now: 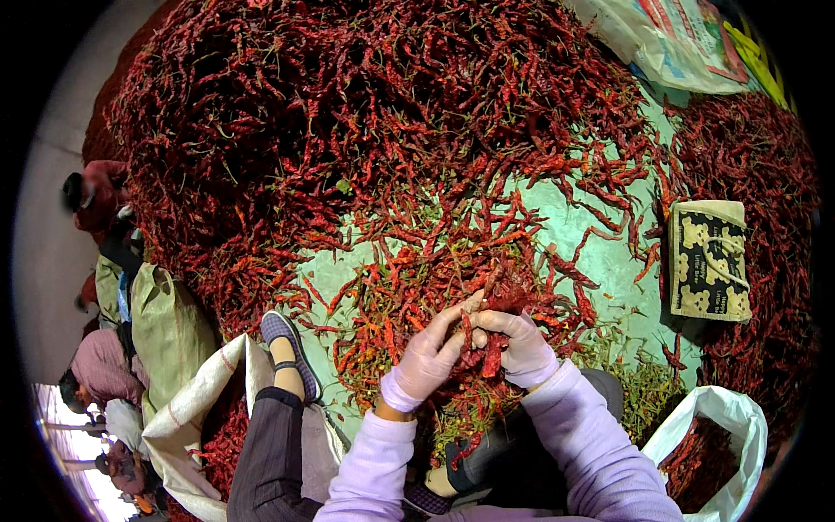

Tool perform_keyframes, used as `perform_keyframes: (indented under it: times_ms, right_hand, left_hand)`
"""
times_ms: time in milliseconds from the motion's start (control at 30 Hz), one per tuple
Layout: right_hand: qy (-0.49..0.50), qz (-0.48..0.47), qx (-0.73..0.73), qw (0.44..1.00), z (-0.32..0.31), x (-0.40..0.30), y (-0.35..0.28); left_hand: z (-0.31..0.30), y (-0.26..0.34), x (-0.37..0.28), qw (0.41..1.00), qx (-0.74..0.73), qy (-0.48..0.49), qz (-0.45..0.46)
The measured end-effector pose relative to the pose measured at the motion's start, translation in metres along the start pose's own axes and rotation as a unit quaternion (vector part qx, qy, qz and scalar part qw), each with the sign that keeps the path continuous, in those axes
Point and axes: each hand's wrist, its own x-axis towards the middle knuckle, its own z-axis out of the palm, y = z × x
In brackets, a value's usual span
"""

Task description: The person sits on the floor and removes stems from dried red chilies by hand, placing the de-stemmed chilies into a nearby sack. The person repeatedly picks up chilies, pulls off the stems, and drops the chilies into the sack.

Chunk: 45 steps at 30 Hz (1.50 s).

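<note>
My left hand, in a thin translucent glove, has its fingers closed around a dried red chili pepper. Close beside it, my right hand, gloved the same way, has its fingertips bent near that pepper, with more red chilies under its palm. Whether the right hand grips any of them cannot be told. Both hands are over a small heap of red chilies with green stems, between my legs. A large mound of dried red chilies rises in front.
An open white woven sack with chilies stands at left, near an upright greenish sack. Another open white sack is at lower right. A bear-print bag lies at right. Loose stems lie near my right knee. Several people sit far left.
</note>
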Motion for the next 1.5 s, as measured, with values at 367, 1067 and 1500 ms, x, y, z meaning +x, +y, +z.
perform_keyframes:
  times_ms: [367, 1067, 1500]
  right_hand:
    - [0.027, -0.050, -0.193, 0.980, -0.007, 0.012, 0.020]
    - [0.059, -0.003, -0.006, 0.998, -0.007, -0.006, 0.002]
    - [0.164, -0.039, 0.007, 0.986, -0.007, 0.007, -0.009]
  left_hand:
    - [-0.017, -0.022, 0.010, 0.944, 0.328, -0.041, 0.020]
    - [-0.007, -0.066, 0.045, 0.963, 0.246, 0.071, -0.078]
    - [-0.079, -0.101, 0.070, 0.960, 0.256, 0.110, -0.039]
